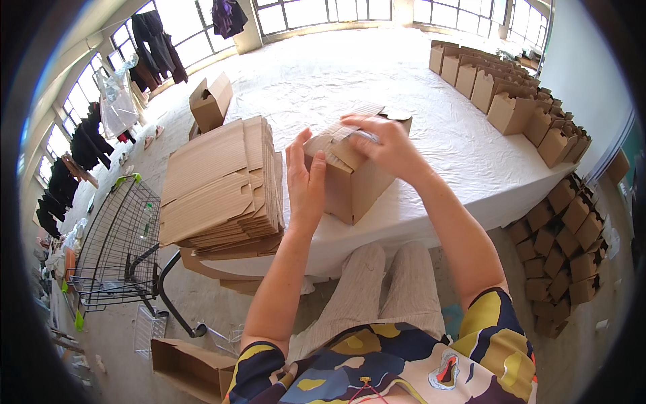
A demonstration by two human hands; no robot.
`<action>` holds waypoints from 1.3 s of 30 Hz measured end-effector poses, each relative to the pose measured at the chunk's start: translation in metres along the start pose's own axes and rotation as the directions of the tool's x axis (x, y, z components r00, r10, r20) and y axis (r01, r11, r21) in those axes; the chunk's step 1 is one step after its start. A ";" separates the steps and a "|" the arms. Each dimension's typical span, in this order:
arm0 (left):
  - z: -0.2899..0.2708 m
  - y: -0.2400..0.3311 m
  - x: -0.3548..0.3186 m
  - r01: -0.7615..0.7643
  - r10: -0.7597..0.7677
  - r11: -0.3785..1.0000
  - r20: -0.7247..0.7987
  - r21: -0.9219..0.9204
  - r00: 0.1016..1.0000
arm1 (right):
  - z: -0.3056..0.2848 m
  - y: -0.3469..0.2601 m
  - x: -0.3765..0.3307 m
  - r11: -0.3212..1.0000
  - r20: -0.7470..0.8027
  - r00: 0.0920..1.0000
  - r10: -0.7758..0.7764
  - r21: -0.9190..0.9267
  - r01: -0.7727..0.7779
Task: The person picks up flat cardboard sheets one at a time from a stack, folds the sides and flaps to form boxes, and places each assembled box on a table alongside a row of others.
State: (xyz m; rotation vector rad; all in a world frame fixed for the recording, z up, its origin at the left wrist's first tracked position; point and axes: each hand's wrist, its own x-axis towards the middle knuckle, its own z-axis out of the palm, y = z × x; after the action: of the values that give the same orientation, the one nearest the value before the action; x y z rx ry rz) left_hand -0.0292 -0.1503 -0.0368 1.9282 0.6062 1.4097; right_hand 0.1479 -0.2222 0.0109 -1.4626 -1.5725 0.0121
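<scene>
A wide bench (pixel 431 87) draped in a wrinkled white cloth fills the middle of the view. Along its far right edge stand rows of folded brown boxes (pixel 511 94), and more of them are piled on the floor (pixel 562 249) below that side. At the near left edge lies a thick stack of flat cardboard blanks (pixel 219 185), with one open carton (pixel 211 101) standing beyond it. A black wire cart (pixel 118 239) sits on the floor to the left. Near the front edge of the bench, between the person's arms, stands a half-formed cardboard box (pixel 353 178). The left hand (pixel 305 185) lies flat and spread against its left wall. The right hand (pixel 383 143) rests on top, fingers curled over the upper flap, pressing it.
</scene>
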 end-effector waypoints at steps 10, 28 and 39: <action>-0.003 -0.003 -0.017 0.385 -0.353 0.888 0.164 -0.251 0.921 | -0.052 0.092 -0.007 0.850 -0.120 0.842 0.526 0.079 -0.520; -0.011 0.000 -0.018 -0.171 0.164 0.931 -0.050 -0.322 0.985 | -0.011 0.103 -0.090 0.312 -0.068 0.945 0.319 0.949 -0.037; -0.012 -0.024 -0.070 -0.325 0.325 0.945 -0.002 -0.038 0.946 | 0.010 0.099 -0.115 0.608 -0.137 0.932 0.334 0.787 -0.102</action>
State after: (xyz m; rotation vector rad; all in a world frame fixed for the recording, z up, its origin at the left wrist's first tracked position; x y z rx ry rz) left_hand -0.0615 -0.1803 -0.0967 2.0683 0.2613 1.6022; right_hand 0.1981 -0.2780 -0.1221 -0.8861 -0.9338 0.5541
